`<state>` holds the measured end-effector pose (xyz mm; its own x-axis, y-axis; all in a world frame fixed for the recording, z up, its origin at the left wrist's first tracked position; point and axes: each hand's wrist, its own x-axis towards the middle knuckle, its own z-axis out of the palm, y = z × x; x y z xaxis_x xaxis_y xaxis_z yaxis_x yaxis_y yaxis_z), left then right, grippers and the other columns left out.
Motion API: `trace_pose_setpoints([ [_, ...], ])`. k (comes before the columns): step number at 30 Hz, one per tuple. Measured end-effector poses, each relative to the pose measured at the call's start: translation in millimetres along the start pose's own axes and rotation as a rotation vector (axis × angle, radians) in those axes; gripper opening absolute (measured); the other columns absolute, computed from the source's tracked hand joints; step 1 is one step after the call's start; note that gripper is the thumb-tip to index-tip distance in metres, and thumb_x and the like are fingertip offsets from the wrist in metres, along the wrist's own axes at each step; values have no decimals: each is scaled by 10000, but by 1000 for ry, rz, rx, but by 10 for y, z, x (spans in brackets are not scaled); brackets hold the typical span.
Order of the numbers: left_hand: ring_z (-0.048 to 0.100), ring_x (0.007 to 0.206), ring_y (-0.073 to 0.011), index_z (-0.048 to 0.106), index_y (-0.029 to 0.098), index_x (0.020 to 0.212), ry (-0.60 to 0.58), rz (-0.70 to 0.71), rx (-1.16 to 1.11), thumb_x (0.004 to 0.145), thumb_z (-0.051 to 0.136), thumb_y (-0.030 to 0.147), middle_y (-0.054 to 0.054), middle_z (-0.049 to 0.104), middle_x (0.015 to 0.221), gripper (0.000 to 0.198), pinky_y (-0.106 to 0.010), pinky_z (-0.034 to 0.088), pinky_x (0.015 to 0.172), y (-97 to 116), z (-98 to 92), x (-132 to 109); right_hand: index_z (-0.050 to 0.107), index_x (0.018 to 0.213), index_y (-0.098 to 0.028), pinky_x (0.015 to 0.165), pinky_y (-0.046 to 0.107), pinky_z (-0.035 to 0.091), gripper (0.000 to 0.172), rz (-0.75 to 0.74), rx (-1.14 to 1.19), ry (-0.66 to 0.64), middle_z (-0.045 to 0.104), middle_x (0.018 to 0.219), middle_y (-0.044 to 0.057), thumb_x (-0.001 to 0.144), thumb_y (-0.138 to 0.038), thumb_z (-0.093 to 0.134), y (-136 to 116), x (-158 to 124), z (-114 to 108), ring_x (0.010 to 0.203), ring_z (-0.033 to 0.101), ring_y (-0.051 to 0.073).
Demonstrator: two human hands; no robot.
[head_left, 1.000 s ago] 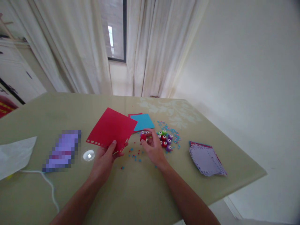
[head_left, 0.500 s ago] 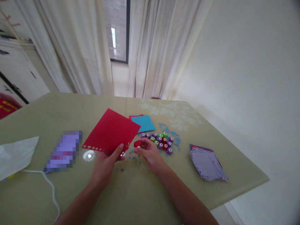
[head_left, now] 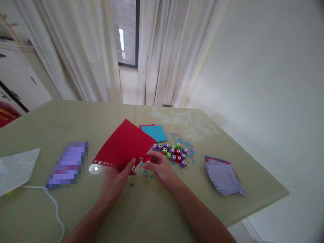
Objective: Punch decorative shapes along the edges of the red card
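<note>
My left hand (head_left: 116, 177) is closed on the near edge of a red paper sheet (head_left: 124, 144), lifted off the table, with a row of punched holes along its near edge. My right hand (head_left: 159, 168) pinches a small red hole punch (head_left: 147, 158) against the sheet's right corner. A cluster of several small purple, green and red punches (head_left: 172, 152) lies on the table just right of my right hand. Blue and red paper bits (head_left: 145, 172) are scattered between and beyond my hands.
A blue sheet over a red one (head_left: 154, 132) lies behind the held paper. A stack of punched purple and red sheets (head_left: 222, 174) sits at the right. At the left are a pixelated purple object (head_left: 68, 163), a small shiny round thing (head_left: 95, 168), white paper (head_left: 15, 170) and a cord (head_left: 54, 206).
My right hand picked a red punch from the cluster and carried it left to the red sheet's corner. My left hand shifted the sheet slightly right toward it.
</note>
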<state>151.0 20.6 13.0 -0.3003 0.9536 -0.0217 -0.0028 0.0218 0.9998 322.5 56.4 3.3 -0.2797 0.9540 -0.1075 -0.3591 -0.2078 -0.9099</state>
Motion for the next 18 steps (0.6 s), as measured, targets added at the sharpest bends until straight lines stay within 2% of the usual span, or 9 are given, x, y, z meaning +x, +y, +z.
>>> trace_pose_setpoints([
  [4,742,639,-253,798,195,925,-2,-4,1,721,864,539,-75,823,862,405,-339,623,550,1,-1,5,796,938,-220,778,309,565,418,18,-9,-1,792,924,19,566,-267,981,4,1,2,785,716,177],
  [7,756,689,-261,798,199,920,-13,10,-6,731,863,532,-75,826,884,389,-330,625,559,-8,-7,10,794,953,-227,794,320,567,421,34,-14,-10,791,924,19,582,-293,981,3,-3,1,790,723,182],
  [18,747,648,-260,805,192,923,-52,16,43,735,851,525,-91,824,866,385,-337,612,535,17,-6,-3,810,961,-246,827,310,562,390,7,-33,-52,790,967,15,614,-312,976,-25,-14,5,843,716,179],
])
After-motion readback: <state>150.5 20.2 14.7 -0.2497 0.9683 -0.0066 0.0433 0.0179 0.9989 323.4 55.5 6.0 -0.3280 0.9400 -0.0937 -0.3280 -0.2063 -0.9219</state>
